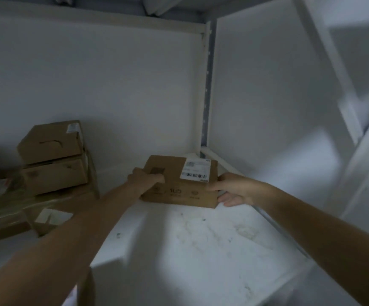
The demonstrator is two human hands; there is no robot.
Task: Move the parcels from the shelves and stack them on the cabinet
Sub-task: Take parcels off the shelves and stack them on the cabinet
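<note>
A small brown cardboard parcel [179, 184] with a white barcode label sits in the far right corner of a white shelf [190, 250]. My left hand [145, 180] grips the parcel's left top edge, fingers curled over it. My right hand [232, 191] holds its right end, thumb on the upper edge and fingers under the bottom corner. Both forearms reach in from the bottom of the view.
At the left, two brown boxes [53, 155] are stacked on a wide flat carton [24, 210] with a white label. A white back wall, a right side panel and a slotted metal upright [207, 96] close in the shelf. Another shelf board [91, 18] runs overhead.
</note>
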